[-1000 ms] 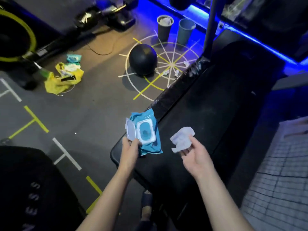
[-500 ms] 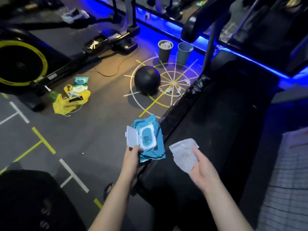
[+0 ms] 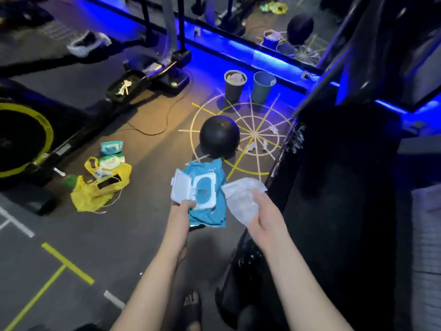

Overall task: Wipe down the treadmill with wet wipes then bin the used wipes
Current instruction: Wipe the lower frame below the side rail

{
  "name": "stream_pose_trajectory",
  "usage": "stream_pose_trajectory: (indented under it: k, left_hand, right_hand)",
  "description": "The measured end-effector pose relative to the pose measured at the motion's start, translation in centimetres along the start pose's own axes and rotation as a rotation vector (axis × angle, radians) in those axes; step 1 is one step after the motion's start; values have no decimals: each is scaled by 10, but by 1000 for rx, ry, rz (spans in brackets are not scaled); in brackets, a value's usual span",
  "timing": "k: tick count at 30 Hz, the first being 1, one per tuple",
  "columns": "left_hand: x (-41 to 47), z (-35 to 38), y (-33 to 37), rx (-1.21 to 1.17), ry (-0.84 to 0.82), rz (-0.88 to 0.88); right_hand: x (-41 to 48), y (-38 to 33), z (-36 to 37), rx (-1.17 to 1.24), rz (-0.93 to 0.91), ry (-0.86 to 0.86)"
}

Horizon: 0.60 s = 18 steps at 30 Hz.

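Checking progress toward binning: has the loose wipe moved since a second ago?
Yes. The wipe, earlier above the treadmill deck, is now left of its edge, over the floor.

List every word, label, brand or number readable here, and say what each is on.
None can be read.
The blue wipes pack in the left hand: no print legible.
The wipe in the right hand: blank.
The floor packs and white tag at the yellow bag: marks too blurred.
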<state>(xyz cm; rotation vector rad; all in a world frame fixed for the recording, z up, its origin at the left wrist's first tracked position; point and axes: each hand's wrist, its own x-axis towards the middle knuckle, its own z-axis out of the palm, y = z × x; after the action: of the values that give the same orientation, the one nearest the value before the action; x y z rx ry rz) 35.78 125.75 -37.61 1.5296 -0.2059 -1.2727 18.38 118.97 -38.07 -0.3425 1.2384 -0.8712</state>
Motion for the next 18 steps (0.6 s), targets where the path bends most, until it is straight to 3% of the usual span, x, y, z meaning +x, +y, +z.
stream_pose_trajectory:
  k: [4,10,18]
  left_hand:
    - [51,13,58,26,-72,47]
    - [138,45,114,8,-111,-20]
    - [296,118,226,138,-219,13]
  right_hand:
    - [25,-33,43,86,-27,-12]
    - [86,-75,67,206,-105,34]
    - [226,-151,149,383,-139,170]
